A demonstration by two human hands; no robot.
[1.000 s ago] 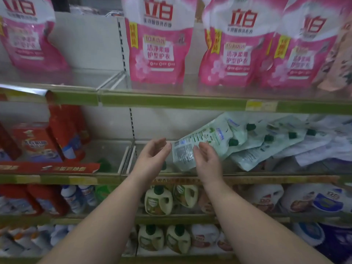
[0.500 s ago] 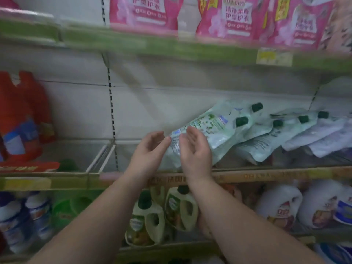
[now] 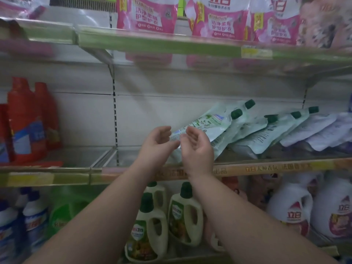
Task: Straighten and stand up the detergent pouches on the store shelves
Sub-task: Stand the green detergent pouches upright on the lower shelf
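Pouch leans back beside the shelf upright; left hand and right hand cup its base, seemingly ungripped (blurred), so it may slump

A shop: tiered shelves with price strips, stocked with detergent bottles.

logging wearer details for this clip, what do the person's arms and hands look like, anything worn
Both forearms are bare as far as the frame shows: no sleeves in view. The left hand and right hand have no gloves, and no rings, watch or wristbands are visible. Fingernails look short and unpainted.
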